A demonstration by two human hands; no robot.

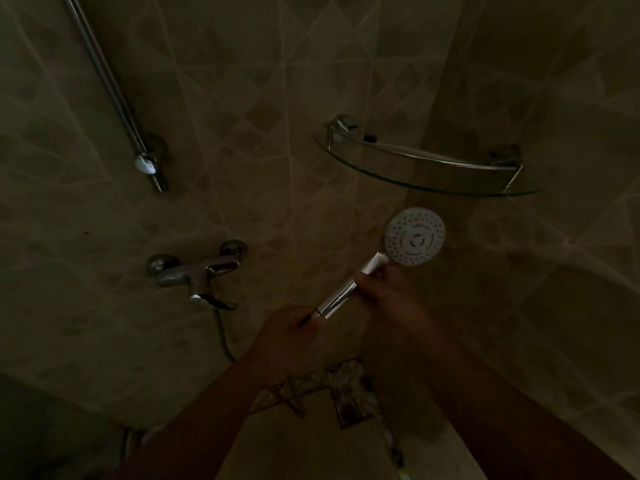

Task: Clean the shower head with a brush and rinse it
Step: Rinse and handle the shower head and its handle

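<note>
The shower head (414, 236) is a white round disc with spray holes, facing me, on a chrome handle that slants down to the left. My right hand (384, 292) is closed around the upper handle, just below the disc. My left hand (287, 336) grips the handle's lower end, with a thin dark object between its fingers that I cannot identify in the dim light. No brush shows clearly.
A chrome mixer tap (199, 271) is on the tiled wall at left, with its hose (221, 337) hanging below. A slide rail (114, 95) runs up the wall. A glass corner shelf (426, 168) hangs above the shower head. A floor drain (348, 408) lies below.
</note>
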